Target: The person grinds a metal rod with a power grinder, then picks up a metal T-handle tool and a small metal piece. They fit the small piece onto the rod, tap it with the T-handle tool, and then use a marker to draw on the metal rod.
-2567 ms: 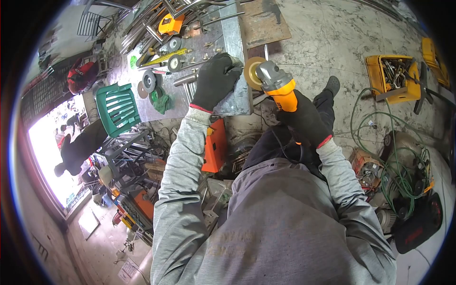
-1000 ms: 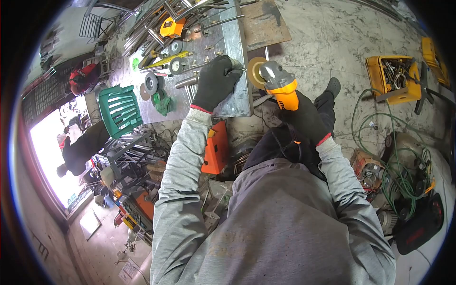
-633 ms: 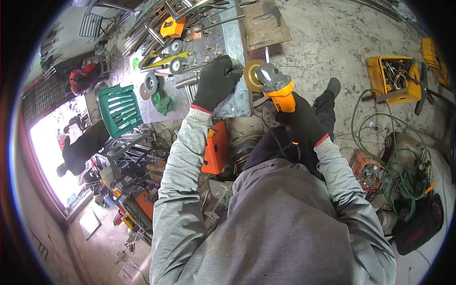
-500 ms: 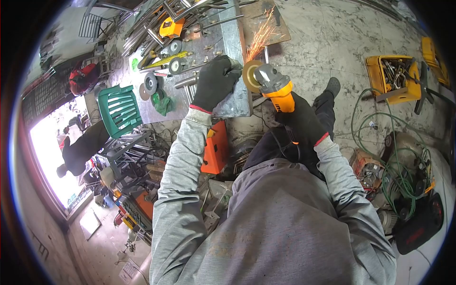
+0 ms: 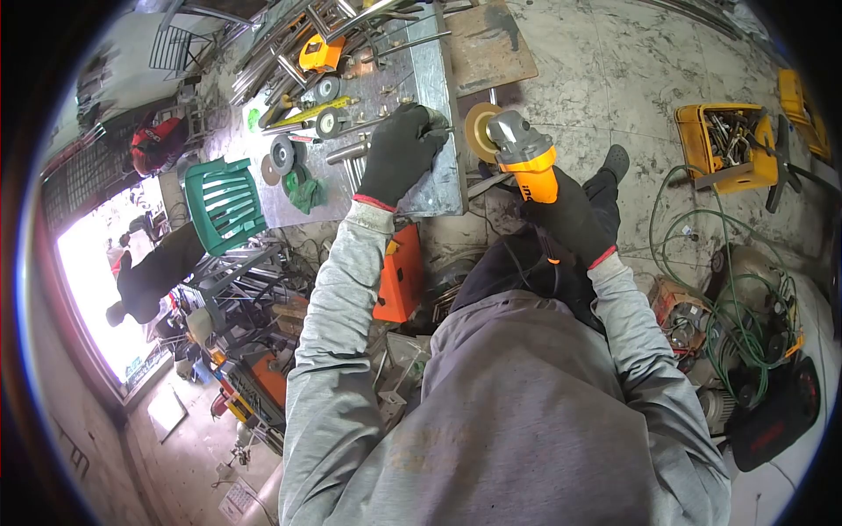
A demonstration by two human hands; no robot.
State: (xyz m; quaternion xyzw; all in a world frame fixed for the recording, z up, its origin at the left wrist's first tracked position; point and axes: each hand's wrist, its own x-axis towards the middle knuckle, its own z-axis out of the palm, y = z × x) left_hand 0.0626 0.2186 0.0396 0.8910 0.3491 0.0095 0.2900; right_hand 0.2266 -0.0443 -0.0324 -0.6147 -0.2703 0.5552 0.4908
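Two black-gloved hands are working at the near edge of a grey galvanised steel worktable [image 5: 434,188], both belonging to a person in a grey sweatshirt. Far left, a green slatted plastic chair [image 5: 224,203] is standing against the table's side. On the tabletop, loose grinding discs [image 5: 282,153] are lying beside a crumpled green cloth [image 5: 305,193], with a yellow spirit level [image 5: 307,112] further back and a short polished steel tube [image 5: 346,152] just left of the glove. A heap of long steel bars [image 5: 281,44] is crowding the far end.

The left hand [image 5: 399,153] is pressing down flat, fingers curled over a small metal workpiece [image 5: 436,117] at the table's right edge; the piece is mostly hidden under the glove. Below the table an orange box-shaped machine [image 5: 397,272] is sitting on the floor.

The right hand [image 5: 570,219] is closed firmly around the body of an orange-and-grey angle grinder [image 5: 522,158], held just off the table's edge. Its tan abrasive disc [image 5: 481,131] is standing near the workpiece, apart from it by a narrow gap; no sparks are showing.

Further right, a yellow open toolbox filled with metal parts [image 5: 728,145] is resting on the concrete floor, above coiled green hose [image 5: 702,263].
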